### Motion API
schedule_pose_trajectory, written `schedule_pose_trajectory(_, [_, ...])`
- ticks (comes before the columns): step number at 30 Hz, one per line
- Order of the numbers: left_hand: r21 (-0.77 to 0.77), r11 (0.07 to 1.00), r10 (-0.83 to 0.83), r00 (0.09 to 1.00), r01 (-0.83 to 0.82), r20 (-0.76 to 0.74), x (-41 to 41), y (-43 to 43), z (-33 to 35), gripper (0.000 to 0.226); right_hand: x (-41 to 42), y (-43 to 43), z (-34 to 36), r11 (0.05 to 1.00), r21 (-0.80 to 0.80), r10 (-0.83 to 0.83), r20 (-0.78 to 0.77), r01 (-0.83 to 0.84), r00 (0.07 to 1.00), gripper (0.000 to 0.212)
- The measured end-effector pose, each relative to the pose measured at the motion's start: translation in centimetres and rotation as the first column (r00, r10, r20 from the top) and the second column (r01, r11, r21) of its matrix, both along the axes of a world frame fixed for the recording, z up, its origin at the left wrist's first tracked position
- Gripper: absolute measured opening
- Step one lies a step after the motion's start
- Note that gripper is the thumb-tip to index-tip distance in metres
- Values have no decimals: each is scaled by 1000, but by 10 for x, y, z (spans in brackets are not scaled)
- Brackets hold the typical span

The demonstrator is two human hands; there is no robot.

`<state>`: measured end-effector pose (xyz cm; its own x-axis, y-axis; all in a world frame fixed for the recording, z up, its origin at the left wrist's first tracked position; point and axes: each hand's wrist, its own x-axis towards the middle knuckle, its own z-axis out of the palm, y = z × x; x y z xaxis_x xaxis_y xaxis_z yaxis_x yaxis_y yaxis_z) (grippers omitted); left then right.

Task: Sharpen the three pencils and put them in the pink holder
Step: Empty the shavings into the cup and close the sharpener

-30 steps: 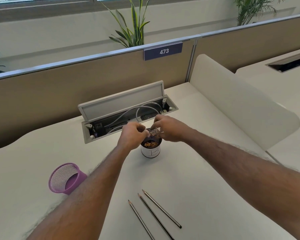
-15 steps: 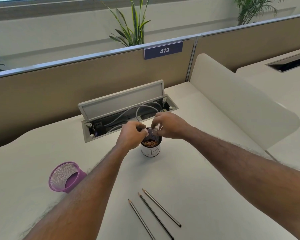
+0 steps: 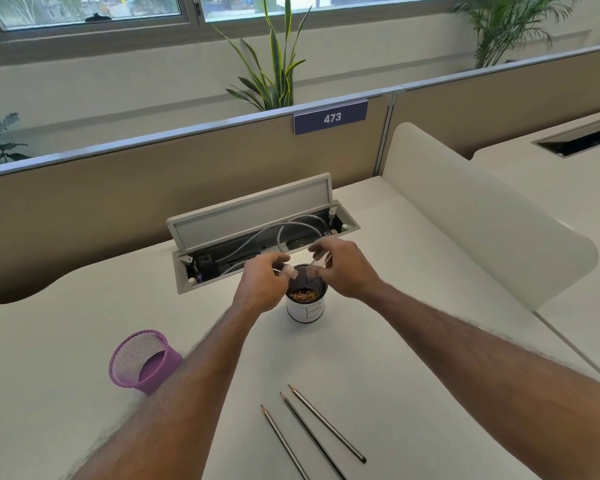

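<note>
Sharpener parts point(image 3: 288, 270), perhaps, were pinched in the left grip point(image 3: 262, 285) and right grip point(image 3: 347, 270); light, stiff pencils point(image 3: 312, 436) were best held mid-length.

three pencils point(image 3: 284, 442) point(image 3: 312, 436) point(image 3: 327, 423), one pink holder point(image 3: 163, 365), one cup point(image 3: 305, 311)

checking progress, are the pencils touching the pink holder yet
Apart. Head view shows the three pencils lying on the desk, clear gap from the pink holder.
</note>
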<state>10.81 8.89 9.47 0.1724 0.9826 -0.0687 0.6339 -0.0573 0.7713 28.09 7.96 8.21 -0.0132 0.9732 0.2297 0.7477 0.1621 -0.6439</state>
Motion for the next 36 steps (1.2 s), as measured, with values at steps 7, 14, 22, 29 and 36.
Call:
schedule_pose_trajectory(7, [55,998,11,994,-17,108,-13,-14,3,31,6,-8,8,988,-114,-138,-314,107,939,34])
schedule_pose_trajectory(14, [-40,998,56,891,-43,450,-20,-41,15,21,4,-30,21,919,-370,-322,-903,-134,286,23])
schedule_pose_trajectory(22, [-105,992,119,761,-67,638,-29,-76,35,22,-19,-64,45,933,-278,-216,-940,-227,262,24])
schedule_pose_trajectory(29, [-143,986,162,711,-87,684,-42,-103,57,31,-35,-81,65,954,-191,-84,-912,-233,403,23])
schedule_pose_trajectory(36, [-227,970,229,632,-86,740,-52,-121,84,35,-47,-95,88,955,-35,132,-837,-293,532,15])
